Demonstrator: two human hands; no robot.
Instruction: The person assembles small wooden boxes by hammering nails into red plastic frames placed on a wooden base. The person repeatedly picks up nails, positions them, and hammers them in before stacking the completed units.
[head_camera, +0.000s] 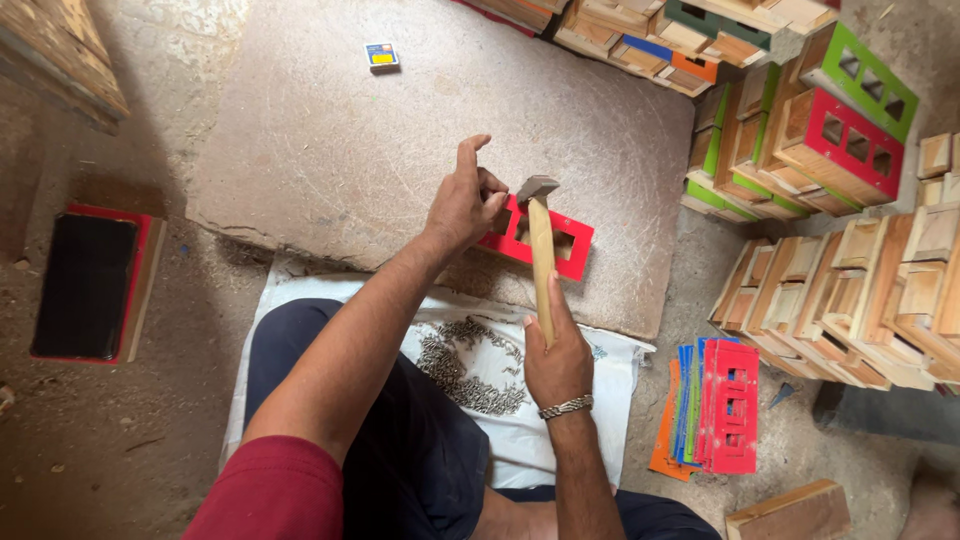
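Nailing step: your left hand (462, 205) pinches, probably, a nail on the red frame (540, 238), right hand (556, 360) grips the hammer (541, 250); strike squarely, sparing fingers.

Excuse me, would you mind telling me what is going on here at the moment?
A person sits on the floor at a flat stone slab. The right hand grips a wooden-handled hammer, its metal head raised above a red rectangular panel with cut-out windows. The left hand steadies that panel on the slab. Small metal nails lie on a white sheet, and stacked wooden boxes stand to the right.
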